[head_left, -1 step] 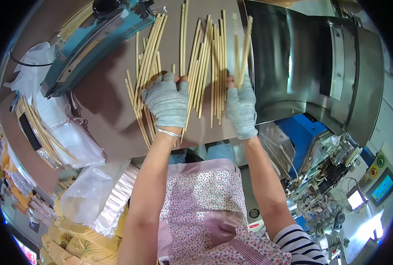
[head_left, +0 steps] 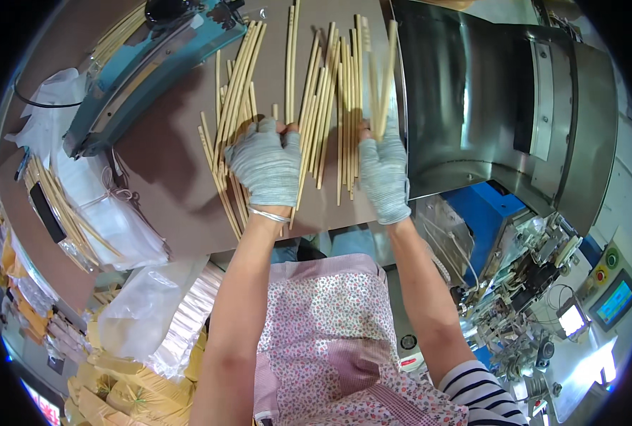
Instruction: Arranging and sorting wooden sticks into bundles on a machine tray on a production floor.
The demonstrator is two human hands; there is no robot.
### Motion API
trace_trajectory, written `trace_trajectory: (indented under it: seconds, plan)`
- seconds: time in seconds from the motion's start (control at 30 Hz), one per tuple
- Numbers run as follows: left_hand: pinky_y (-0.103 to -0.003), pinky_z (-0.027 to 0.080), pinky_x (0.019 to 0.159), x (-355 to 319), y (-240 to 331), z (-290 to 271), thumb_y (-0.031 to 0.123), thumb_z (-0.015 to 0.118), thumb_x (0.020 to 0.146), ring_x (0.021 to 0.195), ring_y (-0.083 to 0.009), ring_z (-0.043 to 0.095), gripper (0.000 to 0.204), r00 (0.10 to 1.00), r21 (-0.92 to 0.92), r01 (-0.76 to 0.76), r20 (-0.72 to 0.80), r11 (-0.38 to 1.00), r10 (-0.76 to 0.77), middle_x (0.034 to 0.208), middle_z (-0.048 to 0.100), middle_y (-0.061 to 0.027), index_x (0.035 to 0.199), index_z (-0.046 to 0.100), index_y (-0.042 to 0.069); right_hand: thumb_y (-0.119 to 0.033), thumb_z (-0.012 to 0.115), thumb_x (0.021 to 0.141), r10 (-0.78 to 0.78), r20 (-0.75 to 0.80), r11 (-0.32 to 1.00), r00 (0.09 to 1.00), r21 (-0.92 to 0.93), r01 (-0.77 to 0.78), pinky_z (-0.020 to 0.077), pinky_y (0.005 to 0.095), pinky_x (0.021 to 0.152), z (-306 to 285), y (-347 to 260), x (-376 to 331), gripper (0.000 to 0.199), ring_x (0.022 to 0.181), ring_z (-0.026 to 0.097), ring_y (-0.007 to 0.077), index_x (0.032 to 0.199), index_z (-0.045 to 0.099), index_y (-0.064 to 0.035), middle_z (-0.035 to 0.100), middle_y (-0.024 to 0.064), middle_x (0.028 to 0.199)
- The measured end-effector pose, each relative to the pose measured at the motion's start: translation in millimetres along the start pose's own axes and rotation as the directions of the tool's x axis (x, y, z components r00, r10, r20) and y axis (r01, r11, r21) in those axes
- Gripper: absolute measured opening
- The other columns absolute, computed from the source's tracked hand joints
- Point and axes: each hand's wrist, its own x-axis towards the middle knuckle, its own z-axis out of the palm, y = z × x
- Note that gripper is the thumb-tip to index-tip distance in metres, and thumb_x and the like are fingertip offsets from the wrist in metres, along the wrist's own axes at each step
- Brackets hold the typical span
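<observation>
Pale wooden chopsticks [head_left: 319,117] lie loose on the brown table, mostly lengthwise and partly overlapping. My left hand [head_left: 265,165], in a grey fingerless glove, rests on the left group of chopsticks [head_left: 241,82]; its fingers are curled onto them, and the fingertips are partly hidden. Farther right, my right hand [head_left: 385,170] wears a matching glove and is closed around a few chopsticks [head_left: 381,92]. These point away from me, fanned slightly apart and blurred, beside the table's right edge.
A curved steel chute [head_left: 444,106] adjoins the table on the right, with machinery [head_left: 522,255] and a control panel [head_left: 614,299] below it. A blue-green metal guard [head_left: 145,78] stands at far left. White plastic bags [head_left: 110,213] and bundled sticks [head_left: 67,213] lie at left.
The chopsticks in my right hand have tilted slightly left, and that hand has shifted a little left. My left hand has moved very slightly left.
</observation>
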Motion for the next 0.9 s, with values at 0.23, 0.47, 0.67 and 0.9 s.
trace_trajectory:
  seconds: [0.23,0.47,0.67,0.9]
  plan:
    - [-0.041,0.038,0.072,-13.7,1.4,-15.4,0.026,0.067,0.074,0.07,-0.0258,0.058,0.013,0.984,-0.146,-0.17,-0.078,0.974,0.16,0.071,0.059,-0.0041,0.07,0.062,0.014,-0.032,0.05,0.096,0.339,0.12,0.922,0.933,0.157,-0.355,0.0447,0.0326,0.061,-5.6,-40.0,-7.3,0.038,0.065,0.053,0.0185,0.094,0.057,0.0051,0.057,0.0117,0.072]
    - [-0.04,0.037,0.071,-22.9,-0.9,2.4,0.027,0.065,0.077,0.069,-0.0262,0.058,0.012,0.991,-0.084,-0.119,-0.066,0.989,0.113,0.072,0.062,-0.0063,0.078,0.067,0.015,-0.024,0.054,0.095,0.372,0.167,0.851,0.913,0.331,-0.408,0.0276,0.0206,0.046,-9.1,-24.1,-24.1,0.022,0.053,0.035,0.0015,0.085,0.06,-0.0053,0.043,-0.0071,0.061]
    - [-0.042,0.039,0.069,-21.4,11.2,3.0,0.031,0.067,0.076,0.066,-0.0279,0.06,0.019,0.995,-0.006,-0.099,-0.007,0.995,0.099,0.072,0.063,-0.0076,0.076,0.066,0.012,-0.025,0.057,0.093,0.377,0.18,0.856,0.909,0.307,-0.415,0.0298,0.0209,0.046,-13.4,-20.1,-26.0,0.022,0.053,0.037,0.0013,0.09,0.062,-0.0048,0.044,-0.0072,0.061]
    - [-0.04,0.044,0.069,-15.4,20.3,-5.0,0.029,0.068,0.076,0.066,-0.0284,0.062,0.018,0.978,-0.157,0.186,0.125,0.97,-0.168,0.075,0.065,-0.0102,0.077,0.067,0.011,-0.026,0.059,0.092,0.361,0.2,0.851,0.911,0.329,-0.409,0.0326,0.0207,0.048,-16.5,-27.3,-25.7,0.023,0.055,0.039,0.0017,0.094,0.063,-0.0037,0.047,-0.0069,0.064]
